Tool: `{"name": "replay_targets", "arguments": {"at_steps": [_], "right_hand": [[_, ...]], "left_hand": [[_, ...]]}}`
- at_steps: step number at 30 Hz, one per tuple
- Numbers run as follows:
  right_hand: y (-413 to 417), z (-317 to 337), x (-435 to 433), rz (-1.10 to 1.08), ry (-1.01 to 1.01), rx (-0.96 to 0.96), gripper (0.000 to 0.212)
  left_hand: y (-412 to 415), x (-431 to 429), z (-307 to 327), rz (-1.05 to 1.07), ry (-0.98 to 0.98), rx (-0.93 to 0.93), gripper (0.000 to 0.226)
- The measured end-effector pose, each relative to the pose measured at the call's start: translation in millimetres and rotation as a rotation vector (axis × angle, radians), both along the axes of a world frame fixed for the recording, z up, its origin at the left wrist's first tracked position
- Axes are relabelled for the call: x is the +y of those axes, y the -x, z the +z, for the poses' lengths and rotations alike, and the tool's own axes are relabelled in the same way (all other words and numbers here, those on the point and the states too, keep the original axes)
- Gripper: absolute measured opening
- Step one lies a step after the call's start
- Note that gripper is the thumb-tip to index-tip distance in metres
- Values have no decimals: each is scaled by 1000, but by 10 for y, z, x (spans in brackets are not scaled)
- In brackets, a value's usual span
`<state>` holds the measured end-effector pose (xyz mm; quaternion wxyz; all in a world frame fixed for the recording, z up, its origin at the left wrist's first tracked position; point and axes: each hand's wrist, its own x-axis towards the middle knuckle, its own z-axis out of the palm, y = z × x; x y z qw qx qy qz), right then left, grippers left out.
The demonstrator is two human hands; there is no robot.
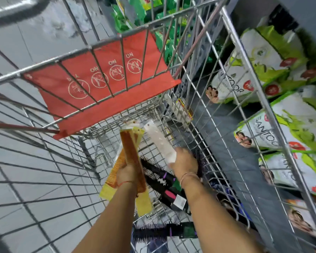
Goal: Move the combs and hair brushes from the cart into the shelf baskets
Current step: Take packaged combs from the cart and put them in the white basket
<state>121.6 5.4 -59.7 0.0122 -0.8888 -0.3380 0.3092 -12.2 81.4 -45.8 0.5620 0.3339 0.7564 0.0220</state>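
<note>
Left hand [129,177] grips amber combs [130,152]; right hand [185,164] white comb [160,141].

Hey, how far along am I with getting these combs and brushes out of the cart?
Nothing visibly shelved yet; no shelf baskets show in this view. In hand: the left hand grips a bunch of amber combs, and the right hand holds a white comb, both over the cart. Left: several black hair brushes on the cart floor.

Amber packaged combs [132,156] and a white comb [161,141] held upright — black brushes [159,175] lie on the cart [199,125] floor.
</note>
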Motion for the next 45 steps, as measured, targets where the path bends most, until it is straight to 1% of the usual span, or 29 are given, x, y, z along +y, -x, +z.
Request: {"name": "replay_targets", "arguments": {"at_steps": [1,2,3,4,5,6,8,10,12,14,16,18,20,22,24,25,28,31,33,34,36,38,39,40,41,42,43,45], "right_hand": [[-5,27,15,-52,-47,-74,34],[-8,66,25,-75,-100,-158,31],[-8,92,26,-47,-129,-248,33],[6,116,22,22,-125,-320,37],[47,129,8,107,-94,-337,40],[103,131,-10,186,-58,-316,43],[167,80,-31,221,-4,-176,44],[114,60,20,93,-18,-88,39],[21,-12,85,6,-48,-122,38],[-17,-66,125,33,-11,-167,36],[-14,-136,140,76,36,-224,32],[-36,-156,163,57,71,-243,29],[-78,-99,231,-46,63,-169,23],[-100,23,292,-209,18,-17,20],[-31,182,250,-336,-114,86,23],[37,277,181,-354,-193,95,23],[311,531,-147,-383,-434,-16,23],[474,798,-468,-538,-718,-88,31],[504,1017,-627,-587,-908,-122,45],[508,1147,-693,-593,-1008,-120,47],[476,1416,-830,-574,-1161,-157,41],[391,1742,-1000,-583,-1226,-210,37],[336,1894,-1024,-615,-1253,-210,33],[284,2090,-1078,-666,-1312,-192,25],[213,2285,-1161,-723,-1406,-185,16],[134,2478,-1244,-767,-1510,-208,11],[49,2701,-1373,-792,-1610,-271,12],[-114,3177,-1740,-797,-1793,-435,22]], "left_hand": [[47,-18,-17,-23,12,35,38],[71,-26,-30,-46,12,54,40],[81,-29,-22,-49,-3,81,45],[78,-36,-37,-24,-27,64,50],[49,-36,-6,12,-36,38,53],[13,-57,23,29,-66,35,53],[-46,-98,15,70,-97,16,47],[-101,-104,31,107,-127,-7,36],[-135,-88,12,145,-158,-36,30],[-145,-77,-30,151,-178,-49,27],[-130,-84,-69,145,-189,-24,30],[-130,-80,-81,166,-195,-16,30],[-160,-68,-56,205,-199,-32,27],[-201,-67,-2,203,-223,-5,35],[-257,-103,97,160,-274,52,42],[-300,-147,160,133,-324,73,44],[-406,-378,385,16,-491,70,48],[-519,-609,581,-73,-581,-3,46],[-612,-716,745,-90,-650,-94,45],[-648,-770,842,-111,-698,-143,47],[-685,-890,1086,-185,-809,-247,51],[-737,-1038,1438,-258,-928,-392,46],[-789,-1071,1593,-267,-983,-454,42],[-861,-1138,1772,-264,-1040,-510,37],[-959,-1234,1973,-249,-1083,-569,34],[-1062,-1329,2178,-222,-1116,-639,34],[-1181,-1475,2419,-205,-1147,-724,35],[-1404,-1823,2911,-226,-1219,-908,39]]}}
